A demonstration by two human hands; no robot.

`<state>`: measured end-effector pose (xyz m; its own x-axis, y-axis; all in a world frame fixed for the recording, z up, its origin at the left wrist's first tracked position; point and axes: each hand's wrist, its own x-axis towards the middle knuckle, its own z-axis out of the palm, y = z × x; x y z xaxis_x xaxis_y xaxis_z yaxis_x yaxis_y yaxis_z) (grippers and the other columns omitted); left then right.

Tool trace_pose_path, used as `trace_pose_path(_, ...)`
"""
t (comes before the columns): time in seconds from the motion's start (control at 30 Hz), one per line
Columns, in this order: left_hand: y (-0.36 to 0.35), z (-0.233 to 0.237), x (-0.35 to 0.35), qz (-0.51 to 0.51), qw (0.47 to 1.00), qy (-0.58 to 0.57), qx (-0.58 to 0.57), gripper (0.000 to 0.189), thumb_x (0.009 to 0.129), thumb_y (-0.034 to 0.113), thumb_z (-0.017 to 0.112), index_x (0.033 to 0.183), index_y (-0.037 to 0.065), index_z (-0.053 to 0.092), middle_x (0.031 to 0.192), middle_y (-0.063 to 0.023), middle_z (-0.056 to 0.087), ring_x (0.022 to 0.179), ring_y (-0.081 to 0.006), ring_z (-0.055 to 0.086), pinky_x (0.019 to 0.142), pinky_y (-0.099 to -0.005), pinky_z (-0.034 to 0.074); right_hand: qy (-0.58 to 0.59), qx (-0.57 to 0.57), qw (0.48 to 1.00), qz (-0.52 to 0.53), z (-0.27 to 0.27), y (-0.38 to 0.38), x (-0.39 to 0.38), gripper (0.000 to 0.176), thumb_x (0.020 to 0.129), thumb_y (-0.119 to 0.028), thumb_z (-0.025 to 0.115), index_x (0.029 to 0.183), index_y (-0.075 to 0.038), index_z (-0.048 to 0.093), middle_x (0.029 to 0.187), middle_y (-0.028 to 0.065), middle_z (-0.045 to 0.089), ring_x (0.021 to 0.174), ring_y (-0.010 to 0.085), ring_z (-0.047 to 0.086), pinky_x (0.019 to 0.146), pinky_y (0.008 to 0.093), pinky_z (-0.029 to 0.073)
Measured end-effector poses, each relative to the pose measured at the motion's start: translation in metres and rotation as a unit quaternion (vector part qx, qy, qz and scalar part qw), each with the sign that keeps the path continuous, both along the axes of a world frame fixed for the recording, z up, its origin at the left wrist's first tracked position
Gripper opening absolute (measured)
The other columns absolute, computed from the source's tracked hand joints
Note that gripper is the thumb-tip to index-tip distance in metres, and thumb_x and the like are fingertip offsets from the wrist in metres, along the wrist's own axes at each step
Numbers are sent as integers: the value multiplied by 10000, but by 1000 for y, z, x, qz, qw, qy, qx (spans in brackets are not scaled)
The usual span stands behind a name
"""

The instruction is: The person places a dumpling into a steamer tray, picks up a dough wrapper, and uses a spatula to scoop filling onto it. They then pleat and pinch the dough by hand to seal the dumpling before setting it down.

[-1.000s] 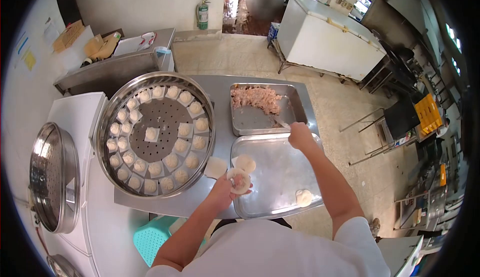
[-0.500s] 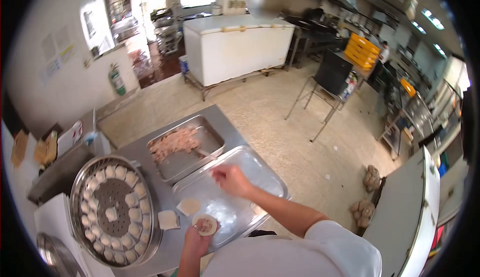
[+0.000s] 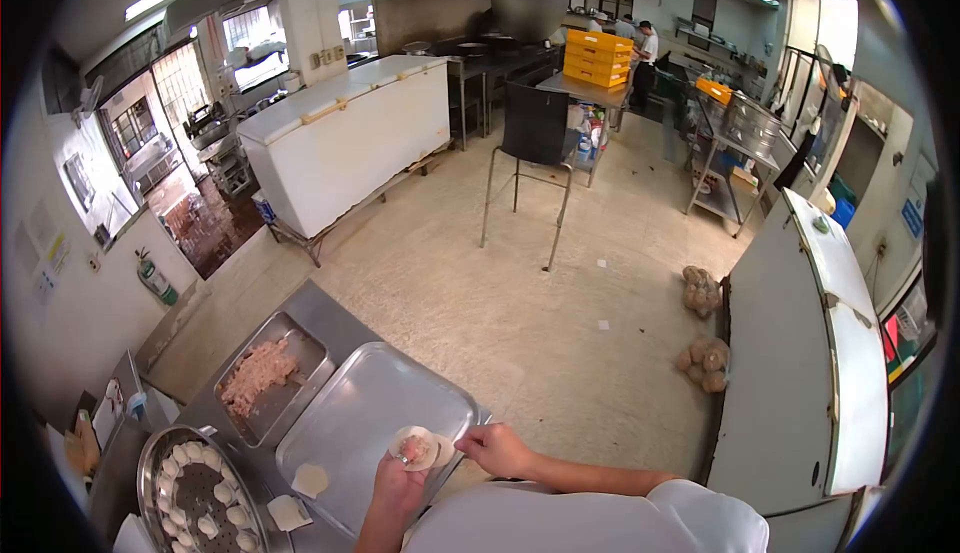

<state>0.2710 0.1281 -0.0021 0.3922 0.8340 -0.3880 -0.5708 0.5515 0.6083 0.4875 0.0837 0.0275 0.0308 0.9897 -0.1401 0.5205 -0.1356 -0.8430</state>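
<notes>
My left hand (image 3: pixel 398 488) holds a round dumpling wrapper (image 3: pixel 425 460) with pink minced filling (image 3: pixel 412 446) on it, above the near side of a metal tray (image 3: pixel 365 393). Close to its right, my right hand (image 3: pixel 497 451) has its fingers pinched together, their tips by a pale wrapper (image 3: pixel 444 451) at the tray's edge. Whether they grip anything is too small to tell. Another flat wrapper (image 3: pixel 311 480) lies on the tray's left part. A deeper pan (image 3: pixel 277 416) behind holds a mound of minced meat (image 3: pixel 258 377). White dumplings (image 3: pixel 208 526) ring a perforated steamer (image 3: pixel 148 483) at left.
A folded white square (image 3: pixel 289 513) lies between steamer and tray on the steel table (image 3: pixel 335 315). Beyond are a white chest freezer (image 3: pixel 350 143), a black chair (image 3: pixel 538 128) and yellow crates (image 3: pixel 598 58). Filled bags (image 3: pixel 703 363) sit by a white cabinet (image 3: pixel 780 373) at right. People stand far back.
The view has swung right and up. My right hand has come from over the tray's middle, near the meat pan, back beside my left hand, which still holds the filled wrapper.
</notes>
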Motion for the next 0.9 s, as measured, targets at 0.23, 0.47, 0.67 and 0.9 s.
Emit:
trace_pose_path(0.23,-10,-6,53,-3,994,-100,37,346,1015,166,624,1314,2,568,1264,-103,631,1195,-240,603,1100,-435,472,54,43,998,-3,-13,-14,50,165,939,-148,692,1020,-12,739,818,177,722,674,282,663,654,412,537)
trace_pose_path(0.47,-23,41,73,55,995,-8,89,406,998,192,664,1332,-7,549,1273,-96,633,1188,-228,612,1056,-399,483,332,-65,941,18,-2,-6,53,214,1020,-136,635,1091,52,706,891,65,701,755,126,645,672,282,562)
trace_pose_path(0.67,-32,44,63,55,996,22,70,413,1000,196,670,1339,-1,541,1262,-86,633,1161,-211,620,1026,-404,494,364,-80,928,23,26,0,25,245,1015,-169,653,1010,70,706,788,52,672,688,104,627,610,273,538)
trace_pose_path(0.9,-38,30,24,95,988,98,74,345,993,109,671,1306,18,558,1218,-78,639,1103,-194,631,943,-378,536,293,-94,950,53,14,10,-23,251,1040,-166,609,933,54,664,758,62,661,611,122,617,594,275,536)
